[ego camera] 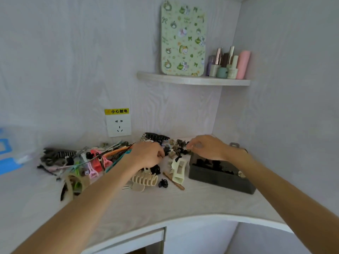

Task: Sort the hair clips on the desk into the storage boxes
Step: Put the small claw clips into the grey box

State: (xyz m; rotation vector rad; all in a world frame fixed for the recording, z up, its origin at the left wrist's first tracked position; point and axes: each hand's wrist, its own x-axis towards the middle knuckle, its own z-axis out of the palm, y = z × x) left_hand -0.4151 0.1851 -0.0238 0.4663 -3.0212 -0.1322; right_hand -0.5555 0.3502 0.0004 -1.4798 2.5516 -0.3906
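Observation:
A heap of hair clips spreads along the back of the white desk [165, 204]. Small dark and brown mini claw clips [178, 146] lie between my hands. My left hand [146, 154] hovers over the heap with fingers curled, pinching something small and dark at its fingertips. My right hand [205, 146] reaches over the mini clips, fingertips curled down onto them; what it holds is hidden. A dark translucent storage box [220, 178] with black clips inside stands under my right wrist. A beige claw clip [145, 179], a cream square clip [178, 170] and a tiny black clip [163, 183] lie in front.
Pink, orange and teal long clips [97, 162] and a black striped clip [58, 154] lie at the left. A wall socket [118, 125] sits behind the heap. A corner shelf [192, 80] carries bottles and a patterned board. Blue items [7, 162] lie at far left.

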